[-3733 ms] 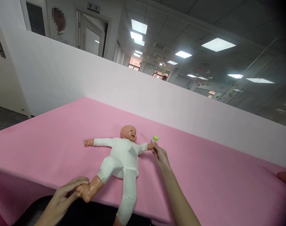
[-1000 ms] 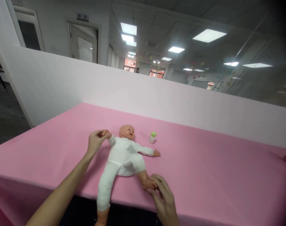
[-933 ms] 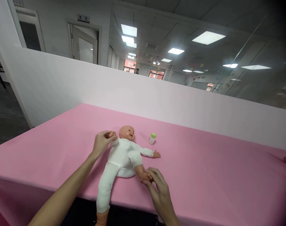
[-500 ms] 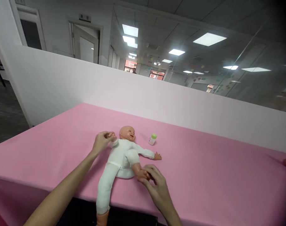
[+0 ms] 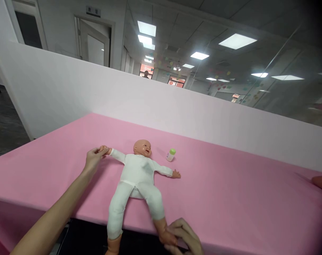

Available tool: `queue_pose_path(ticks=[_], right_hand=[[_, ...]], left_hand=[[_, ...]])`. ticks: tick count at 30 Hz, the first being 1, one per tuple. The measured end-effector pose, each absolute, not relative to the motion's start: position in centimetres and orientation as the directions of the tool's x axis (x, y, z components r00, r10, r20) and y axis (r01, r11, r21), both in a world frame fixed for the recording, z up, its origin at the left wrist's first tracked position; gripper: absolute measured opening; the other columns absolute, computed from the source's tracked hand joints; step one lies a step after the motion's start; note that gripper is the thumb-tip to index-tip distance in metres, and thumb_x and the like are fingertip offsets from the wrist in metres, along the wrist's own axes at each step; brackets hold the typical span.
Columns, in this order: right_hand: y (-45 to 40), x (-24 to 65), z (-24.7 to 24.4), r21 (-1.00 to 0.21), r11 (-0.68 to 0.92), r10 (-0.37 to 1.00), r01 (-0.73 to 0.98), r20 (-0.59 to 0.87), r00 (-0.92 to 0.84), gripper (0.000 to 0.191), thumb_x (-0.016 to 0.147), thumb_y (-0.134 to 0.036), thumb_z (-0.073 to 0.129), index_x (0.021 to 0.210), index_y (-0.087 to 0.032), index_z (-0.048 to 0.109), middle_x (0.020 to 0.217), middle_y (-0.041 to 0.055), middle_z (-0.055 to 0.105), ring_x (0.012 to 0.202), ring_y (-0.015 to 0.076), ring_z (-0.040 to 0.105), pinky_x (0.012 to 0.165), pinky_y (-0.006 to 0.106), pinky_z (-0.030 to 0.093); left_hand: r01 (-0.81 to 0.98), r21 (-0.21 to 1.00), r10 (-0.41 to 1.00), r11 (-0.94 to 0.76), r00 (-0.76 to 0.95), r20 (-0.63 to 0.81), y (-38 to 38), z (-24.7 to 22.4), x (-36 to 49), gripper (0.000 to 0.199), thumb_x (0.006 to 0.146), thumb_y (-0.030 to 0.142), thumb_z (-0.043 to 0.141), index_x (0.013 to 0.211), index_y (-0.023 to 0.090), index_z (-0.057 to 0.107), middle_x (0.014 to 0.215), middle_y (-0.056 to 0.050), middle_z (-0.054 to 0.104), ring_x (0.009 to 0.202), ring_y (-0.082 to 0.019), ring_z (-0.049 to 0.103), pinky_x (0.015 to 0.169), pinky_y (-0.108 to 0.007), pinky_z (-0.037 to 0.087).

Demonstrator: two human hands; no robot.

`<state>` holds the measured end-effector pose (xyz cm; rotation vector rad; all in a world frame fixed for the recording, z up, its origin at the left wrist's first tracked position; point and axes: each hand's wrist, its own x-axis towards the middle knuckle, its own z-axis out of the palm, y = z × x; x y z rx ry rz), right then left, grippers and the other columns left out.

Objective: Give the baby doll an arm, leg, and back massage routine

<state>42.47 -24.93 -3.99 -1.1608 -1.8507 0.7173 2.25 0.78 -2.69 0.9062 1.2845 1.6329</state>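
Observation:
A baby doll (image 5: 138, 170) with a bald head and a white cloth body lies on its back on the pink-covered table (image 5: 230, 198). Its legs reach over the table's front edge. My left hand (image 5: 94, 158) is closed on the doll's hand at the left, with that arm stretched out sideways. At the front, my right hand (image 5: 184, 235) has its fingers around the doll's foot on the right side. The doll's other arm rests spread on the cloth. Beside its head stands a small white bottle (image 5: 171, 156) with a green cap.
A white partition (image 5: 177, 109) with glass above runs along the table's back. Part of a brown object (image 5: 321, 182) shows at the right edge. Something black (image 5: 134, 244) is under the front edge. Far behind the glass, a person (image 5: 146, 74) is partly visible.
My left hand has drawn the doll's arm outward to the left. My right hand has brought the doll's bent leg down toward me, so it now lies straighter past the table edge.

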Motion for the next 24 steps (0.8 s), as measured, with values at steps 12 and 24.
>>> queue_pose_path(ticks=[12, 24], right_hand=[[-15.6, 34.3, -0.1, -0.707, 0.500, 0.851, 0.501, 0.507, -0.134, 0.017, 0.097, -0.026, 0.069, 0.112, -0.025, 0.076, 0.091, 0.0044, 0.061, 0.082, 0.0201, 0.063, 0.077, 0.031, 0.055], [-22.7, 40.4, 1.3, -0.812, 0.391, 0.906, 0.433, 0.255, -0.339, 0.024, 0.085, -0.042, 0.085, 0.091, -0.023, 0.071, 0.087, 0.0012, 0.057, 0.077, 0.0162, 0.057, 0.066, 0.025, 0.045]], left_hand=[[0.329, 0.893, 0.942, -0.309, -0.027, 0.336, -1.7, 1.4, 14.0, 0.019, 0.073, 0.036, 0.080, 0.074, 0.019, 0.073, 0.074, -0.003, 0.074, 0.070, -0.020, 0.067, 0.064, -0.029, 0.045], [0.003, 0.984, 0.941, -0.177, -0.291, 0.170, 0.9, -0.6, 4.4, 0.039, 0.066, 0.050, 0.085, 0.074, 0.017, 0.067, 0.074, -0.001, 0.065, 0.075, -0.019, 0.064, 0.067, -0.030, 0.051]])
